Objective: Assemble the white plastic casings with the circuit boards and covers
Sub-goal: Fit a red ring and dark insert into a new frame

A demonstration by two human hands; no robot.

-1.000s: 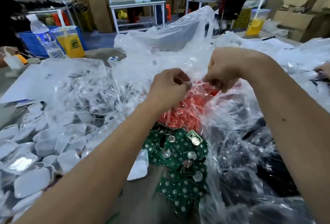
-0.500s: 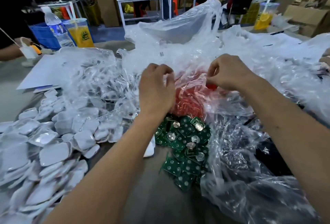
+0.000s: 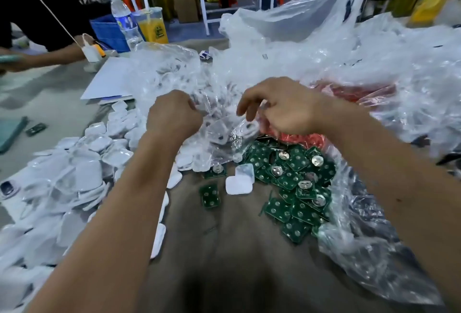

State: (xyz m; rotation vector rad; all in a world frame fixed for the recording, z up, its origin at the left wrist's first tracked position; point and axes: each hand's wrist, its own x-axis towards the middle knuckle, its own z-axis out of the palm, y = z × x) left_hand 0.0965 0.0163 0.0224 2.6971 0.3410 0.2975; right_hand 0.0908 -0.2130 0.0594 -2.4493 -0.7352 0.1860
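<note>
A heap of white plastic casings (image 3: 74,178) covers the table's left side, partly under a clear plastic bag (image 3: 219,135). My left hand (image 3: 172,115) grips the edge of that bag with curled fingers. My right hand (image 3: 282,108) has fingers curled loosely over the same bag, index finger raised; whether it pinches the plastic is unclear. Green square circuit boards (image 3: 294,180) with round metal contacts lie piled below my right hand. One white casing (image 3: 239,183) and a single board (image 3: 209,195) lie apart on the brown table. Red parts (image 3: 354,93) show inside another bag.
Large crumpled clear bags (image 3: 324,45) fill the back and right. A water bottle (image 3: 122,21) and a cup of yellow drink (image 3: 152,26) stand at back left beside a white sheet (image 3: 109,78). Another person's arm (image 3: 37,58) reaches in at far left.
Both hands moved left and nearer, off the bag of red parts onto the clear bag over the white casings. The view shifted left too.
</note>
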